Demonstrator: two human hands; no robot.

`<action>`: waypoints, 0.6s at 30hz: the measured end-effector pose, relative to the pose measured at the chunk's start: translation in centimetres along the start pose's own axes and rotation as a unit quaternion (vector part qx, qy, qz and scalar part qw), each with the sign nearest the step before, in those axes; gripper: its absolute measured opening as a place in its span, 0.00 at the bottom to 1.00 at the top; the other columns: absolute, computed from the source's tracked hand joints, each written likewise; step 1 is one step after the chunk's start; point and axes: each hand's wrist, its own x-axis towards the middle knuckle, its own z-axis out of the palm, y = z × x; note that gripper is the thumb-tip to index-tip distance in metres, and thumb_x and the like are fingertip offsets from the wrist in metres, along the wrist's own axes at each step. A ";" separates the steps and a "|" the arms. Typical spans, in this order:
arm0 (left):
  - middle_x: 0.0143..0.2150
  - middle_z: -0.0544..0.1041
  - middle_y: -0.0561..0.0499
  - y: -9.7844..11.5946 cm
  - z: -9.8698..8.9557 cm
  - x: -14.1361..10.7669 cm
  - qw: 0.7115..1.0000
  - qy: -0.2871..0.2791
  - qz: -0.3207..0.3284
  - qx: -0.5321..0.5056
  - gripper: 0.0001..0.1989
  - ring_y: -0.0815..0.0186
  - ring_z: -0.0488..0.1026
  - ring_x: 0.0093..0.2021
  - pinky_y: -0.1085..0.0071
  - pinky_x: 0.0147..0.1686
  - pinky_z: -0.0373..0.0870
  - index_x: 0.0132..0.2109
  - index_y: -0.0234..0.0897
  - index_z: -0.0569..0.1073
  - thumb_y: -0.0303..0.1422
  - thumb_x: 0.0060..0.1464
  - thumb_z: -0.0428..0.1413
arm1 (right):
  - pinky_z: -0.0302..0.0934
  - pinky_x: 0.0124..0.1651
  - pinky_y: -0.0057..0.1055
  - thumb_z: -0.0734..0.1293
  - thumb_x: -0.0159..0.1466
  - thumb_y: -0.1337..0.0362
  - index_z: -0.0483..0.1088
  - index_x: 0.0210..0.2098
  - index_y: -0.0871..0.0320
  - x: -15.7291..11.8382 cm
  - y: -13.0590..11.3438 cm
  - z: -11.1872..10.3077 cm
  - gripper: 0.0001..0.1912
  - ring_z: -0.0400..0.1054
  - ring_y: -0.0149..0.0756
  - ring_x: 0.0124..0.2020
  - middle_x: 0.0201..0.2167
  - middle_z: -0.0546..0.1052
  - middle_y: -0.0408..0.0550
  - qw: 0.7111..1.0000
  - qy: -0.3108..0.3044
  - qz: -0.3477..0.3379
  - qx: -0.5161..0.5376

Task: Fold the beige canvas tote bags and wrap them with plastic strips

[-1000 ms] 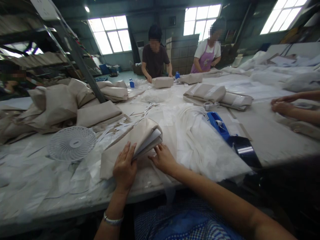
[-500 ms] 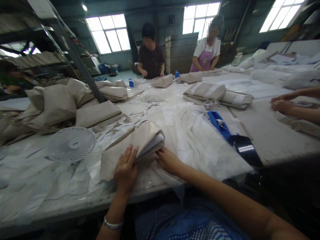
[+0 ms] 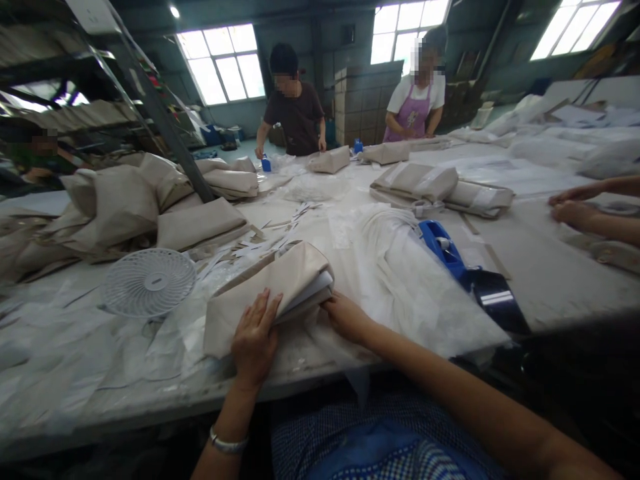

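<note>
A beige folded bag (image 3: 273, 287), seemingly of leather-like material, lies tilted on the table in front of me. White sheet material (image 3: 313, 290) shows in its open right side. My left hand (image 3: 255, 333) rests flat against the near side of the bag, fingers stretched out. At the bag's lower right corner, my right hand (image 3: 347, 317) has its fingers closed on the edge; the fingertips are partly hidden under it. Thin clear plastic lies beneath the bag and around it.
A white round fan (image 3: 150, 283) stands left of the bag. Stacked white plastic sleeves (image 3: 390, 280) and a blue tape dispenser (image 3: 443, 247) lie to the right. Beige bags (image 3: 110, 200) are heaped at left behind a metal post (image 3: 170, 113). A co-worker's hands (image 3: 575, 207) are at far right.
My hands and the bag keep nearly the same pose; the view has shifted slightly. Across the table, a co-worker in a dark shirt has reached a hand to a small blue tape dispenser.
</note>
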 end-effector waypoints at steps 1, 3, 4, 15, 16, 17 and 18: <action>0.70 0.60 0.51 0.0 0.1 0.0 1.000 0.003 -0.001 0.000 0.39 0.57 0.63 0.67 0.55 0.65 0.62 0.70 0.53 0.52 0.20 0.57 0.50 | 0.60 0.62 0.43 0.62 0.67 0.67 0.70 0.56 0.61 -0.4 -0.6 0.3 0.19 0.65 0.46 0.58 0.56 0.74 0.58 1.000 0.006 0.000 0.008; 0.70 0.60 0.51 0.0 0.1 0.1 1.000 0.004 -0.003 -0.001 0.38 0.57 0.63 0.67 0.55 0.65 0.62 0.70 0.53 0.52 0.20 0.57 0.49 | 0.58 0.63 0.47 0.65 0.68 0.58 0.67 0.60 0.61 -0.7 -1.4 0.7 0.23 0.63 0.48 0.60 0.59 0.71 0.59 1.000 0.004 -0.008 0.020; 0.70 0.60 0.51 0.0 0.1 0.2 1.000 0.002 -0.004 0.000 0.38 0.57 0.63 0.67 0.55 0.65 0.62 0.70 0.53 0.52 0.20 0.57 0.49 | 0.56 0.65 0.48 0.66 0.67 0.54 0.67 0.60 0.60 -0.7 -1.6 0.8 0.25 0.62 0.49 0.61 0.60 0.71 0.58 1.000 -0.003 -0.016 0.023; 0.70 0.60 0.51 -0.4 -0.2 0.0 1.000 0.000 0.008 -0.004 0.39 0.58 0.63 0.67 0.55 0.65 0.63 0.71 0.54 0.51 0.20 0.57 0.50 | 0.51 0.67 0.52 0.59 0.68 0.71 0.73 0.53 0.61 -0.1 -1.0 -1.0 0.18 0.64 0.48 0.60 0.54 0.74 0.59 0.998 -0.018 0.053 -0.030; 0.70 0.60 0.51 -0.4 -0.2 0.0 1.000 0.001 0.005 -0.005 0.39 0.58 0.63 0.67 0.55 0.65 0.63 0.71 0.54 0.51 0.20 0.57 0.50 | 0.52 0.67 0.51 0.60 0.69 0.68 0.69 0.58 0.61 -0.7 -2.0 -0.7 0.19 0.62 0.48 0.62 0.57 0.72 0.60 0.999 -0.007 0.045 -0.012; 0.70 0.60 0.51 -0.3 -0.1 0.1 1.000 0.001 0.003 -0.006 0.39 0.58 0.63 0.67 0.55 0.65 0.62 0.71 0.54 0.51 0.20 0.57 0.49 | 0.53 0.67 0.50 0.62 0.69 0.63 0.65 0.63 0.61 -1.3 -3.0 -0.2 0.23 0.60 0.49 0.64 0.61 0.69 0.61 0.999 -0.003 0.031 0.008; 0.70 0.60 0.51 -0.3 -0.1 0.2 1.000 0.000 0.001 -0.008 0.39 0.58 0.63 0.67 0.55 0.65 0.62 0.71 0.54 0.51 0.20 0.57 0.49 | 0.52 0.68 0.51 0.64 0.69 0.57 0.60 0.66 0.60 -1.8 -4.1 0.2 0.29 0.56 0.50 0.66 0.65 0.64 0.62 1.000 -0.008 0.012 0.024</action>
